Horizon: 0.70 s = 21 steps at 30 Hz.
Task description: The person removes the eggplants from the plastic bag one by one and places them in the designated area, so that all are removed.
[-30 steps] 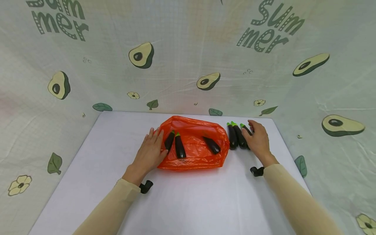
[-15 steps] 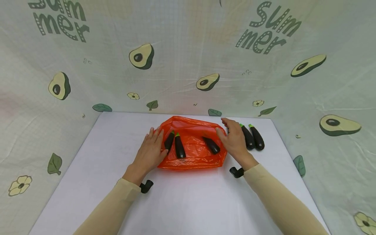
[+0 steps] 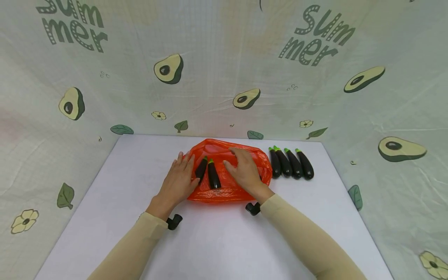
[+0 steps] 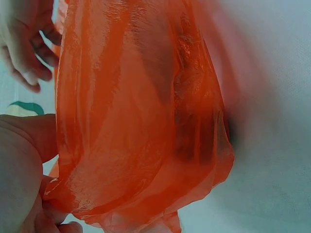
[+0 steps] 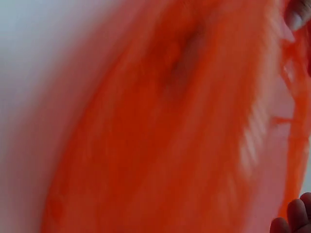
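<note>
An open red plastic bag (image 3: 227, 195) lies mid-table. My left hand (image 3: 176, 179) grips its left rim, the thumb reaching inside; in the left wrist view, bag film (image 4: 116, 121) runs between that thumb and the fingers. Inside the bag, near the left hand, lie two eggplants, one against the left side (image 3: 201, 168) and another beside it (image 3: 214, 175). Above the bag's right half hovers my right hand (image 3: 245, 173), its fingers loosely bent around nothing. It hides most of a third eggplant (image 3: 260, 177). The right wrist view is mostly blurred bag film (image 5: 160, 145).
Several eggplants (image 3: 291, 163) lie in a row to the right of the bag, green stems facing away. A white table (image 3: 217, 241) carries everything. Behind it and along both sides hangs a cloth (image 3: 206, 74) printed with avocados, leaves and lettering.
My right hand has moved left from the eggplant row to over the bag, uncovering the row and covering the bag's right-hand eggplant. The left hand stays at the rim.
</note>
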Available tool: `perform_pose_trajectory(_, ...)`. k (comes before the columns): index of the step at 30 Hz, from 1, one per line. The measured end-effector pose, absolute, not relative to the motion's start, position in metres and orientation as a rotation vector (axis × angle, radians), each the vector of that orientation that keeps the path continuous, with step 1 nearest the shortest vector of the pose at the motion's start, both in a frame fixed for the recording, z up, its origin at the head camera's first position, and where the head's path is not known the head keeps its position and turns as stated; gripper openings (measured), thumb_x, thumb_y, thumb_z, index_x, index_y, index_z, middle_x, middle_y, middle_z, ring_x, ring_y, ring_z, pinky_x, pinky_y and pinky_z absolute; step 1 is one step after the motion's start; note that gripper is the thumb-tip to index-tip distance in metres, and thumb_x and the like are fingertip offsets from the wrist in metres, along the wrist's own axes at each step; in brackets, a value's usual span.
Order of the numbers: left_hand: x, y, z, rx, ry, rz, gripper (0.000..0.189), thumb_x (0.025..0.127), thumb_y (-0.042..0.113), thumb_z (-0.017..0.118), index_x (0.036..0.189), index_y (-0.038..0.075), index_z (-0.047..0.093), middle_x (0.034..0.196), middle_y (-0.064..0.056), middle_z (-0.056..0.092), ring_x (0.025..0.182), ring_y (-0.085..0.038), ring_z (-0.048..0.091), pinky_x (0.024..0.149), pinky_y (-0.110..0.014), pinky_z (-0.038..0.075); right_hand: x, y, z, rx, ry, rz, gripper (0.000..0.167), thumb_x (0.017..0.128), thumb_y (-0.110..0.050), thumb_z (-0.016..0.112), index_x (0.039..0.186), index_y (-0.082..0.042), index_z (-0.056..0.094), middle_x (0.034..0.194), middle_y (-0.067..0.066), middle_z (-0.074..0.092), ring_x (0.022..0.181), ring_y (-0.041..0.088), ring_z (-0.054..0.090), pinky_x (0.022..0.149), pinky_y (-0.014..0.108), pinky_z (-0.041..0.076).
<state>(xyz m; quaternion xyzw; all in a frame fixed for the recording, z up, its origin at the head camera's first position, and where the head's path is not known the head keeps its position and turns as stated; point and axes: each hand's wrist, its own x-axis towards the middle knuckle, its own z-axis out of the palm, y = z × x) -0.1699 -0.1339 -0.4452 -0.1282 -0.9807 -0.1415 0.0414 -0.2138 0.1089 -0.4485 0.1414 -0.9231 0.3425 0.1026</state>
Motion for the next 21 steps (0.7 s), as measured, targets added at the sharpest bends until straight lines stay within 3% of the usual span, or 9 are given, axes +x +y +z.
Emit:
perform_pose_trajectory(11,-0.171,-0.133,-0.447,-0.406,-3.003,-0.414,0.088,0.097,0.032,0.076,0.163,-0.004,0.031,0.172,-0.024,0.027,0.161,-0.046,0.016,0.129,-0.06,0.022,-0.218,0.082,-0.473,0.395,-2.846,1.025,0.06,0.1,-0.037,0.073,0.151,-0.011,0.054,0.149,0.011,0.057,0.138,0.031,0.054,0.117,0.052,0.047)
perform_pose_trajectory(21,-0.17,-0.133,-0.447,-0.419,-2.981,-0.412,0.087,0.097,0.031,0.076,0.163,-0.004,0.032,0.172,-0.023,0.027,0.16,-0.047,0.02,0.128,-0.061,0.023,-0.22,0.07,-0.484,0.429,-2.939,1.006,0.066,0.099,-0.038,0.075,0.153,-0.008,0.051,0.151,0.017,0.055,0.139,0.036,0.053,0.118,0.055,0.045)
